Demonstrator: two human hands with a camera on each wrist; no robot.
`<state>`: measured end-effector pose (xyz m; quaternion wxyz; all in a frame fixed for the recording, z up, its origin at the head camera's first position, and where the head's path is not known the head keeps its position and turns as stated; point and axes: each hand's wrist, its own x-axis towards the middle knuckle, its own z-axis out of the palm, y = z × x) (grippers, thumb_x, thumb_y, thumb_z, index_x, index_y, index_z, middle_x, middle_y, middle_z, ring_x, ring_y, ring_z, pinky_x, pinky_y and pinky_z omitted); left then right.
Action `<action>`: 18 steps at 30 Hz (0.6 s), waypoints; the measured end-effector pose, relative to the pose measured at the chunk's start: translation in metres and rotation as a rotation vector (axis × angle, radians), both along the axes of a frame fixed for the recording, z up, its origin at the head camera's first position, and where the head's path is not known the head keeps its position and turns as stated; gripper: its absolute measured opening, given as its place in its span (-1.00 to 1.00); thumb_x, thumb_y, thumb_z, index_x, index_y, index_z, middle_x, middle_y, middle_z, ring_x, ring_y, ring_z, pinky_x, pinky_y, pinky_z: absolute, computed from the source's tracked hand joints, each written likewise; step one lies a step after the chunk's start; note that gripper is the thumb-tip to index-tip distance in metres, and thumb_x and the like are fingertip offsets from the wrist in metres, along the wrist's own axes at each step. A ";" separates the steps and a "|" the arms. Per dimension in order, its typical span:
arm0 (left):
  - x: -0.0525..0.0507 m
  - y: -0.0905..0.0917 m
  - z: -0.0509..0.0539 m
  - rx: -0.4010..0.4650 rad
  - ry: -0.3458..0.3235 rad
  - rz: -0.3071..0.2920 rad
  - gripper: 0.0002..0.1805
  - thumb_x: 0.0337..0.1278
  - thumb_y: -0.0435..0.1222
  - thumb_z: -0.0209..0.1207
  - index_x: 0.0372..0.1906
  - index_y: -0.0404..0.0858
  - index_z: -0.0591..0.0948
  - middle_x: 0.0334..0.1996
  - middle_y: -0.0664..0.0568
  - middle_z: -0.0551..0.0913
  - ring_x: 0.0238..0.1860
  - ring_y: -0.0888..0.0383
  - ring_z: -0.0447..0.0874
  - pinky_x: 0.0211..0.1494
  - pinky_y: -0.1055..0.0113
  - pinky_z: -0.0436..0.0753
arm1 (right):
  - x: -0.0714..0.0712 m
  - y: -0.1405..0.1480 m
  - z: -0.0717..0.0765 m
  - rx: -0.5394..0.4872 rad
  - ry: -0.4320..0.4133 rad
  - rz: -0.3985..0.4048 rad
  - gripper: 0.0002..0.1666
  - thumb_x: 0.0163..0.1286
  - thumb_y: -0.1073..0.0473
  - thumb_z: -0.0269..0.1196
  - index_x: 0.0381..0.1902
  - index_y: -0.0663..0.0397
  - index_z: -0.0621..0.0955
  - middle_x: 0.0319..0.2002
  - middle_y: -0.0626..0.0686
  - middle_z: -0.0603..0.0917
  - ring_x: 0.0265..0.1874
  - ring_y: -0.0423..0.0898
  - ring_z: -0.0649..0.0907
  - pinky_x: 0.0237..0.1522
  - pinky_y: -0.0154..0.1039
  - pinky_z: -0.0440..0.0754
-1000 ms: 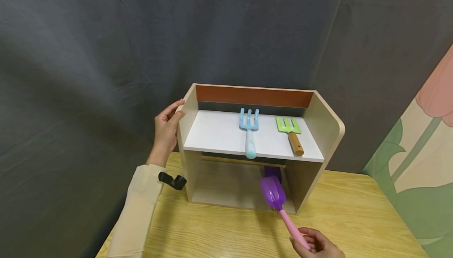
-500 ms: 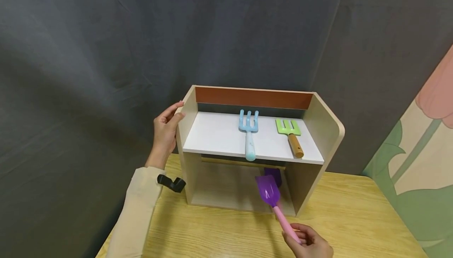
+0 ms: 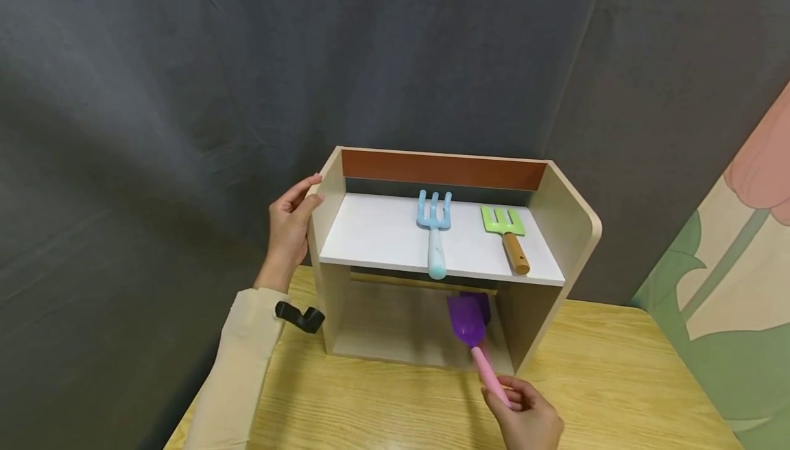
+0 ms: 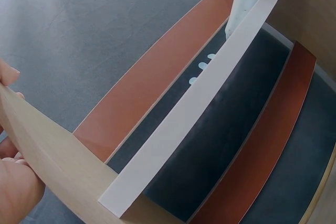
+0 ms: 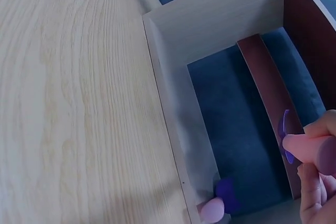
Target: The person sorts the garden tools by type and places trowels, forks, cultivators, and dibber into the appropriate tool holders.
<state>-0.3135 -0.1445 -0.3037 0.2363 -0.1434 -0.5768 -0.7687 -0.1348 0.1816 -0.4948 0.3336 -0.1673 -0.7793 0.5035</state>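
My left hand (image 3: 289, 227) grips the left side panel of a small two-tier wooden shelf (image 3: 570, 220), with thumb and fingers at its edge. By its pink handle, my right hand (image 3: 529, 417) holds a toy shovel (image 3: 467, 321) with a purple blade. That blade is at the opening of the lower compartment, toward its right side. Behind it, partly hidden, a second purple shovel (image 3: 484, 304) lies on the lower board; its pink handle end shows in the right wrist view. On the white upper board lie a blue hand fork (image 3: 435, 234) and a green fork (image 3: 513, 244) with a brown handle.
The shelf stands on a yellowish wooden table (image 3: 623, 374). A reddish-brown strip (image 3: 444, 168) runs across its upper back. Dark grey cloth (image 3: 395, 52) hangs behind, and a panel with a painted flower (image 3: 734, 258) is at the right.
My right hand has moved forward and left with the shovel, whose blade now overlaps more of the one behind it. The left hand keeps its hold on the side panel.
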 end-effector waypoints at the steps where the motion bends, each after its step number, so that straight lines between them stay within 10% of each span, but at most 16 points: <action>1: 0.000 0.000 0.000 0.001 0.001 0.000 -0.60 0.19 -0.47 0.14 0.14 -0.47 0.56 0.15 -0.13 0.56 0.07 0.02 0.50 0.15 0.06 0.46 | -0.001 0.000 -0.001 -0.003 0.009 0.003 -0.69 -0.21 0.37 0.58 -0.42 0.26 0.73 -0.64 -0.02 0.68 -0.71 -0.34 0.57 -0.68 -0.51 0.45; 18: 0.001 0.000 0.001 0.007 0.014 -0.004 -0.59 0.18 -0.48 0.14 0.15 -0.50 0.54 0.15 -0.17 0.54 0.07 0.02 0.50 0.18 0.02 0.43 | -0.022 -0.018 -0.019 -0.038 0.093 0.043 -0.71 -0.18 0.46 0.52 -0.40 0.32 0.72 -0.60 0.11 0.69 -0.68 -0.37 0.61 -0.63 -0.53 0.51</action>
